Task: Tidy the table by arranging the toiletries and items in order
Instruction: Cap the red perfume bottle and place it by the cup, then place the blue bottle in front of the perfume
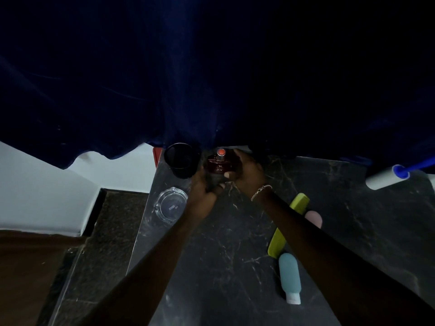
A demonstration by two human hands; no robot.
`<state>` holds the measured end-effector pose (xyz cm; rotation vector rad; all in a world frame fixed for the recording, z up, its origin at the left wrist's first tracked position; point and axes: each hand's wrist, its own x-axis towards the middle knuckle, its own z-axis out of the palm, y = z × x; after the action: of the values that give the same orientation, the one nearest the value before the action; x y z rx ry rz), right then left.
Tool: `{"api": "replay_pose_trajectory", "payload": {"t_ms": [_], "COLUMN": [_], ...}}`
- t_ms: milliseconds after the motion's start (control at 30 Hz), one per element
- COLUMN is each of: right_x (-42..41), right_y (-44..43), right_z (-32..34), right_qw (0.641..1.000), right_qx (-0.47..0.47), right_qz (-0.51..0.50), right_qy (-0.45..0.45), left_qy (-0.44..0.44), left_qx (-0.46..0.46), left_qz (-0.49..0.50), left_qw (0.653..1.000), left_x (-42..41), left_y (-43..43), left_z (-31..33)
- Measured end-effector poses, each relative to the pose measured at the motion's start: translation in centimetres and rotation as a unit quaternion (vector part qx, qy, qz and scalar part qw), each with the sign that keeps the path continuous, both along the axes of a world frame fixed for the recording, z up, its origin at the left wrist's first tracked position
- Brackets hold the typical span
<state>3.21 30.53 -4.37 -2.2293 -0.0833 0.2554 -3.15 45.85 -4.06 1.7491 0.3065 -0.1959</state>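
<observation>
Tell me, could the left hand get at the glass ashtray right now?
Probably not at once: the left hand is wrapped around the dark red bottle together with the right hand. The glass ashtray lies just beside it, nothing between them.

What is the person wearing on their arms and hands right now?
Both forearms are bare, with no sleeves or gloves in view. The right hand has a thin metal chain bracelet at the wrist. The left hand shows no ring, watch or band.
</observation>
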Motion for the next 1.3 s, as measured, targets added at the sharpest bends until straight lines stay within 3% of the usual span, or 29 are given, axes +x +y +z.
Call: {"api": "replay_pose_trajectory", "payload": {"t_ms": [100,367,567,800,867,1000,1300], "right_x": [-2.9,-11.8,-18.5,-25.2,-26.2,-27.1,-26.8], "right_y": [-1.2,-7.1,-11.6,-15.6,-16.2,-16.6,-15.6], "right_z": [1.4,4.1,5.7,4.8,3.8,1.4,-1.1], "right_qw": [0.999,0.996,0.994,0.989,0.989,0.971,0.95], "right_qx": [-0.023,-0.039,-0.028,-0.08,-0.112,-0.093,0.019], "right_qz": [-0.001,-0.014,-0.057,-0.102,-0.098,-0.121,-0.176], "right_qy": [-0.049,-0.078,-0.09,-0.073,-0.025,0.184,0.259], "left_qy": [-0.024,-0.078,-0.018,0.047,0.086,0.135,0.171], "left_qx": [0.01,0.099,0.109,0.131,0.132,0.163,0.177], "left_qz": [0.008,-0.079,-0.145,-0.1,-0.107,-0.137,-0.097], "left_qw": [1.0,0.989,0.983,0.985,0.982,0.968,0.964], "left_x": [-2.5,-9.4,-13.1,-17.9,-18.8,-20.0,-20.5], "left_y": [-0.5,-2.8,-5.7,-12.2,-13.8,-16.1,-17.3], "left_z": [0.8,1.9,3.0,1.8,1.4,0.7,-1.3]}}
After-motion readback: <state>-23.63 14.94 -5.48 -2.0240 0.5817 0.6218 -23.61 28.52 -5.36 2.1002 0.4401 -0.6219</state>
